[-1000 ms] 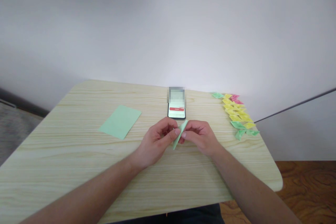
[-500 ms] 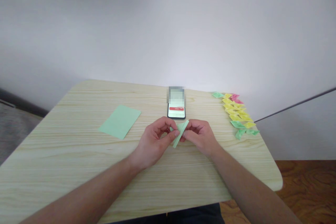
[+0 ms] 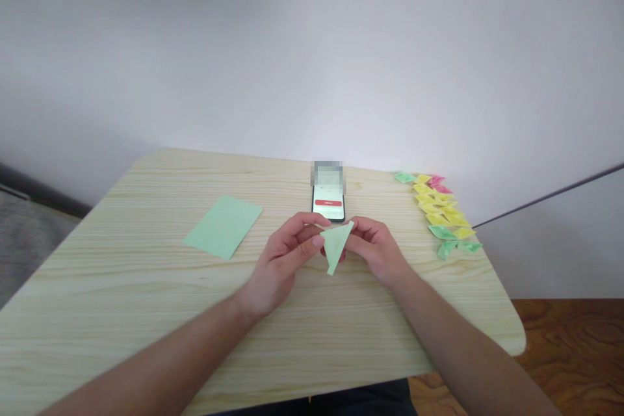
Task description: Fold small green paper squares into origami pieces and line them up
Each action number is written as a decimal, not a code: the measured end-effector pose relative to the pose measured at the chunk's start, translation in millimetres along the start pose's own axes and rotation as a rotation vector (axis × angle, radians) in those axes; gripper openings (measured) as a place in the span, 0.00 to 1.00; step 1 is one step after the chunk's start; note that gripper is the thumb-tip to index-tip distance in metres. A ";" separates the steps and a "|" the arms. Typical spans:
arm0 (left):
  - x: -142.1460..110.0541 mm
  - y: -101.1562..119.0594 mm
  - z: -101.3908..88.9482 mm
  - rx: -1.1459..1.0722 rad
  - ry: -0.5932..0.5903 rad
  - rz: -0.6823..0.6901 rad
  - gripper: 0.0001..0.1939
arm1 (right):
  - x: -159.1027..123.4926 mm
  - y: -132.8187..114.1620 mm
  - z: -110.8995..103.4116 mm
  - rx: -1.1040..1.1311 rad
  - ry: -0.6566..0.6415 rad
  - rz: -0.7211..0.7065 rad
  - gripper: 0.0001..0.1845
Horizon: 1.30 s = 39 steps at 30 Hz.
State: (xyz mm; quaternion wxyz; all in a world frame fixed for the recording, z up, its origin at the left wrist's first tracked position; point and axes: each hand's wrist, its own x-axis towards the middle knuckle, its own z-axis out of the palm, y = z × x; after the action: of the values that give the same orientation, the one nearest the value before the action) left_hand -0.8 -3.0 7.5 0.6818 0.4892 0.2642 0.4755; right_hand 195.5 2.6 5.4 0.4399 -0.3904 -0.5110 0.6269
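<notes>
A small piece of folded green paper [image 3: 336, 246], roughly triangular with a narrow tail pointing down, is held up over the table between both hands. My left hand [image 3: 285, 257] pinches its left corner, thumb in front. On the other side, my right hand [image 3: 374, 247] grips the right edge, its fingertips partly hidden behind the paper. Just beyond the hands lies a phone [image 3: 328, 208] with a lit screen, its upper part blurred out. A flat sheet of green paper [image 3: 225, 227] rests left of my left hand.
Along the right side of the wooden table [image 3: 370, 338] lie several folded paper pieces: yellow ones [image 3: 433, 200], pink ones [image 3: 441, 186] and green ones [image 3: 446, 248]. A white wall [image 3: 312, 65] stands behind the table's back edge.
The folded green paper has turned so that its broad triangular face shows instead of its thin edge. My left thumb has shifted slightly left. The phone and sheet stay put.
</notes>
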 end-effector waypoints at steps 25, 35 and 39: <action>-3.1 -5.7 -5.4 0.313 0.100 0.086 0.10 | -2.3 8.6 2.3 -0.182 0.069 -0.128 0.12; -1.2 -4.5 -5.6 0.379 0.085 0.134 0.08 | -4.4 10.1 -1.2 -0.395 0.054 -0.115 0.06; -0.8 -4.4 -5.8 0.392 0.096 0.137 0.07 | -6.2 8.7 -2.1 -0.485 0.047 -0.103 0.06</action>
State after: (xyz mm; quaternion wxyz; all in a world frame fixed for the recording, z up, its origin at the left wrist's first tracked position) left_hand -4.2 -1.6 1.1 0.5262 0.6062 0.3499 0.4829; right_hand 198.0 -3.5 -3.2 0.3765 -0.4725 -0.6554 0.4533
